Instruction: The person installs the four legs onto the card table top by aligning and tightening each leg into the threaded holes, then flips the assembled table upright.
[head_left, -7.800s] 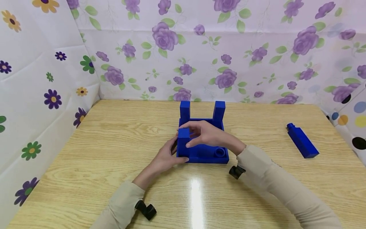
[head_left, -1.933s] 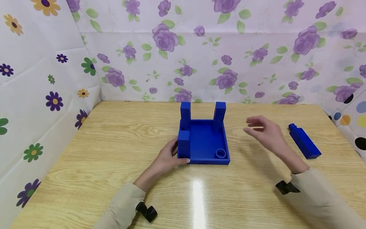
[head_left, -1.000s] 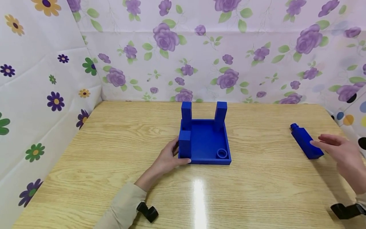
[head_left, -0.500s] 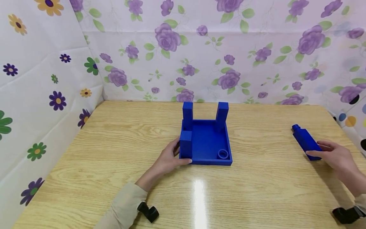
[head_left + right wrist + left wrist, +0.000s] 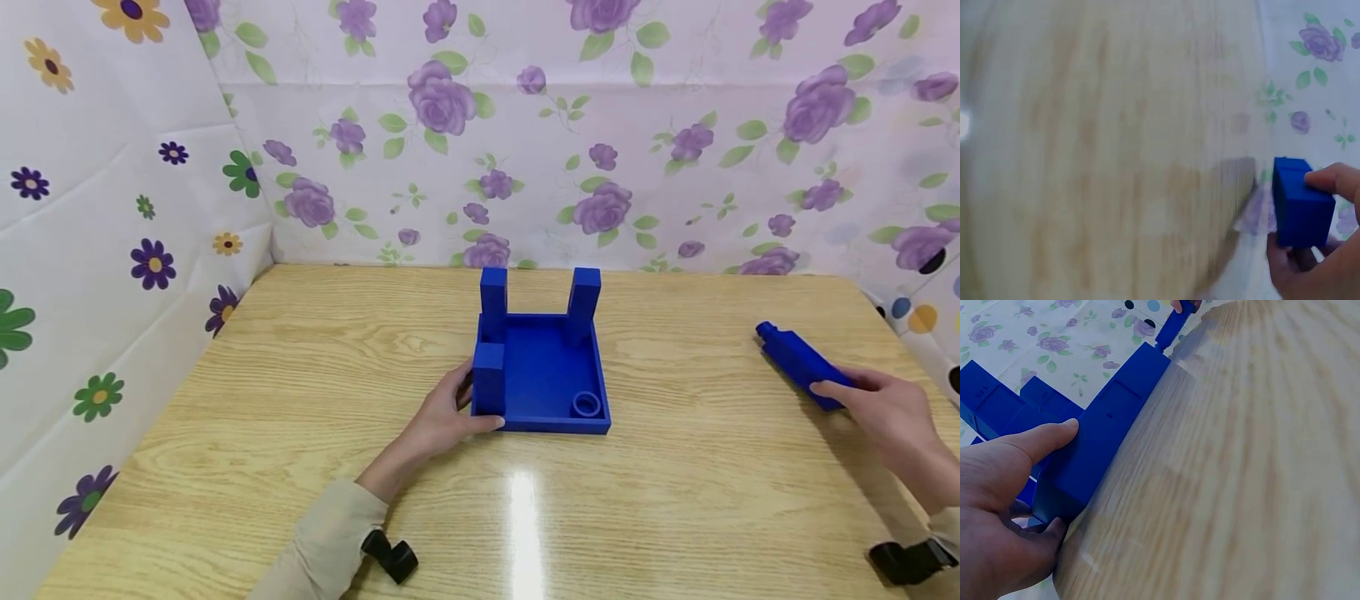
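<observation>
A blue square toy tabletop [image 5: 543, 367] lies upside down mid-table, three square legs standing in its corners. The front-left leg [image 5: 489, 379] rises beside my left hand [image 5: 442, 417]. That hand grips the tabletop's front-left corner, thumb along the front edge; some of its fingers are hidden behind the corner. In the front-right corner sits a round threaded socket [image 5: 586, 405]. Off to the right, my right hand [image 5: 888, 417] pinches the square end of a loose blue table leg [image 5: 798, 362], whose threaded tip points toward the back left. The right wrist view shows this leg [image 5: 1304, 219] between thumb and fingers.
The wooden table [image 5: 360, 350] ends at a flowered cloth backdrop [image 5: 540, 167] behind and a second cloth [image 5: 135, 217] at the left. Black wrist cameras hang at both sleeves, the left one [image 5: 390, 557] close over the tabletop wood.
My right hand has moved from the blue tabletop to the loose leg at the right and taken hold of it; the leg has shifted slightly. My left hand stays at the tabletop's corner.
</observation>
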